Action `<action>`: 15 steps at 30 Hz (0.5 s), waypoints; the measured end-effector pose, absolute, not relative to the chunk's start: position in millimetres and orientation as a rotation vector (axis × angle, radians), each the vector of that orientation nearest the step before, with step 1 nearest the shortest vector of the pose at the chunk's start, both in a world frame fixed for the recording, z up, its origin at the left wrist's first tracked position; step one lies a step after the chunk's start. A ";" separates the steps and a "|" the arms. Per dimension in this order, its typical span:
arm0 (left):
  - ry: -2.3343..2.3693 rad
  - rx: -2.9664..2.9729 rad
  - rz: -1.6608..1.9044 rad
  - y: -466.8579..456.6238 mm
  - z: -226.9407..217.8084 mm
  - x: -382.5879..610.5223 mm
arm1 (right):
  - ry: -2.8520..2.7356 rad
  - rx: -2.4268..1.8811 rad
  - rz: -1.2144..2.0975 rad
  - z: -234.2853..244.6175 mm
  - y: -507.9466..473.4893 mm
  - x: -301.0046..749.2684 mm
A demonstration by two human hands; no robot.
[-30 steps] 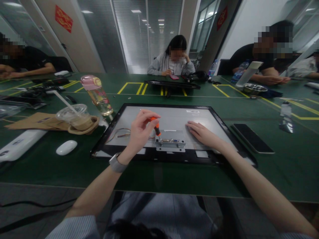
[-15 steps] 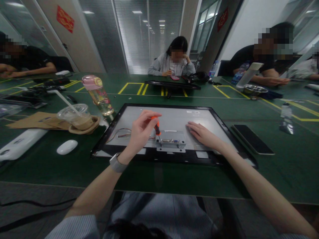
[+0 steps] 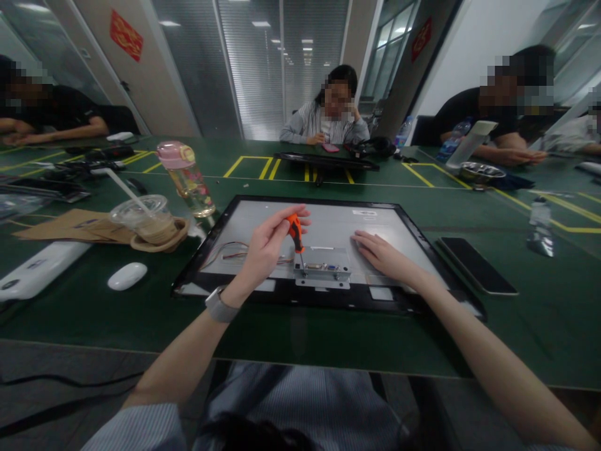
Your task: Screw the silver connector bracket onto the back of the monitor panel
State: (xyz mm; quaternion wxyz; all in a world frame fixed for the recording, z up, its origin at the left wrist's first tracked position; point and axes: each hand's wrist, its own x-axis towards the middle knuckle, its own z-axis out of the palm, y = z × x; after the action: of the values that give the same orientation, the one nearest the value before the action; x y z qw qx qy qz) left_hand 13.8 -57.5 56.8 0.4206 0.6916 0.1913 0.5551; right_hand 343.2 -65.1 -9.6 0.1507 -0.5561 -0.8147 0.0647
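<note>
A monitor panel [image 3: 413, 235] lies face down on the green table, its grey metal back up, with a small metal connector bracket [image 3: 323, 273] near its front edge. My left hand [image 3: 268, 243] is closed on an orange-handled screwdriver [image 3: 295, 229], its tip resting on the left end of the bracket. My right hand [image 3: 382, 253] lies flat with fingers stretched out on the panel's back, just right of the bracket. Thin coloured wires [image 3: 229, 251] run across the panel left of my left hand.
Left of the panel are a white mouse [image 3: 126, 275], a plastic cup with a straw [image 3: 141, 219], a pink-capped bottle [image 3: 186, 178] and a brown paper bag [image 3: 61, 227]. A black phone [image 3: 476, 264] lies to the right. Other people sit around the table; another panel [image 3: 326, 161] lies far across.
My left hand's fingers have shifted on the screwdriver handle, showing more of its orange grip. The right hand stays flat on the panel. The view has moved slightly.
</note>
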 end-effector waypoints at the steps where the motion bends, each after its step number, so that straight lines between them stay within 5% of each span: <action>1: 0.494 1.750 1.411 -58.2 57.5 14.4 | -2.339 -1.597 0.184 -10.0 -64.8 343.3; 15: 0.530 1.764 1.496 -58.0 58.8 13.4 | -2.341 -1.601 0.172 -9.8 -65.0 343.5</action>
State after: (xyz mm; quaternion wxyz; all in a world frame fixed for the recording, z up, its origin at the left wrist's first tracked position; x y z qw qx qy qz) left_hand 13.4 -58.0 58.8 0.3749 0.6892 0.2070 0.5845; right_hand 343.5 -65.0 -9.8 0.1497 -0.5572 -0.8146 0.0598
